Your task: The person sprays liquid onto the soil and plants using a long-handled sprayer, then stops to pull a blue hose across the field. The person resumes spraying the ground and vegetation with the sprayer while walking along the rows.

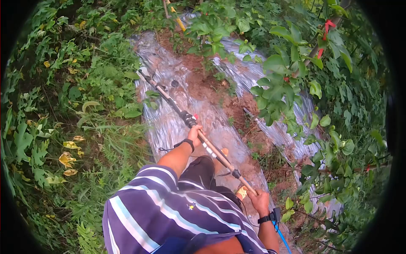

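Observation:
A long pole [220,156] with black joints runs diagonally from the upper left to the lower right in front of my body. My left hand [195,135] is wrapped round it just below a thick black coupling [188,119] with a small red part beside it. Lower down, my right hand [259,200] grips the pole near its near end. The pole's far tip [141,73] is over the silvery plastic film [158,108], by the weeds; whether it touches cannot be made out. A blue hose or cord [282,239] runs below my right wrist; its connection is hidden.
Strips of silvery film, partly soil-covered, lie along the bare reddish soil [198,80]. Dense weeds [101,106] grow on the left. Leafy tree branches [279,63] with red ties [327,27] hang at the right. A yellow pole [181,24] stands at the top.

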Motion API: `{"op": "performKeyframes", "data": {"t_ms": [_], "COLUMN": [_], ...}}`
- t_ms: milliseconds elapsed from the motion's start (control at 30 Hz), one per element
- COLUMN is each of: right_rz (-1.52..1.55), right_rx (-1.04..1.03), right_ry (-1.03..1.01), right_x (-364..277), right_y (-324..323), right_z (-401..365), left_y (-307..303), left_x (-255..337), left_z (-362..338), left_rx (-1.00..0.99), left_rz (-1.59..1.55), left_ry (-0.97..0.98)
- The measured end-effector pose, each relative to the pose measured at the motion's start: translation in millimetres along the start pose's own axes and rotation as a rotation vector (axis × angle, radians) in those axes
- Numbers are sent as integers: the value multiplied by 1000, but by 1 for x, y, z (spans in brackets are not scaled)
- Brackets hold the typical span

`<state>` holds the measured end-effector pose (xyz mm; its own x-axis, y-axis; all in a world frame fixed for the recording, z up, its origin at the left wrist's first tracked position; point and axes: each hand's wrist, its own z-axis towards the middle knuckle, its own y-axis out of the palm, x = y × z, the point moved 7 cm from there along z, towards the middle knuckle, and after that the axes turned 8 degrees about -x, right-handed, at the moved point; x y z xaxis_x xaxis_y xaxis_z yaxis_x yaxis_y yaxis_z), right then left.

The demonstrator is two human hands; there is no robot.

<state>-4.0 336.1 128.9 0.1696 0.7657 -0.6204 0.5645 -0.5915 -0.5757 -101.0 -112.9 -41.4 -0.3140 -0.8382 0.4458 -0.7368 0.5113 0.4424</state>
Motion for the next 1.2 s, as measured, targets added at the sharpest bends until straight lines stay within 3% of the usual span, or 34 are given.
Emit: {"op": "performKeyframes", "data": {"t_ms": [100,233,333,433,567,667,833,933,1200], "right_rz": [-189,-216,-173,-173,-152,-159,-176,-240,-279], "right_rx": [97,125,137,94,118,68,27,14,12], "right_ry": [-29,4,21,35,-55,2,-22,-12,-28], "right_x": [4,27,62,54,71,64,71,91,65], "right_y": [-39,-68,-69,-76,-76,-86,-94,-95,-103], "right_z": [-59,-122,-159,-189,-205,-212,-214,-209,-211], "left_y": [5,31,26,15,-3,-2,-16,-23,-38], "left_x": [-54,-109,-143,-162,-181,-189,-204,-214,-234], "left_z": [-26,-92,-116,-138,-154,-166,-187,-189,-182], "left_rx": [-57,-74,-103,-137,-143,-228,-38,-42,31], "left_rz": [-94,-159,-209,-227,-233,-270,-219,-247,-335], "left_ry": [-19,-132,-163,-178,-147,-167,-138,-116,-132]}}
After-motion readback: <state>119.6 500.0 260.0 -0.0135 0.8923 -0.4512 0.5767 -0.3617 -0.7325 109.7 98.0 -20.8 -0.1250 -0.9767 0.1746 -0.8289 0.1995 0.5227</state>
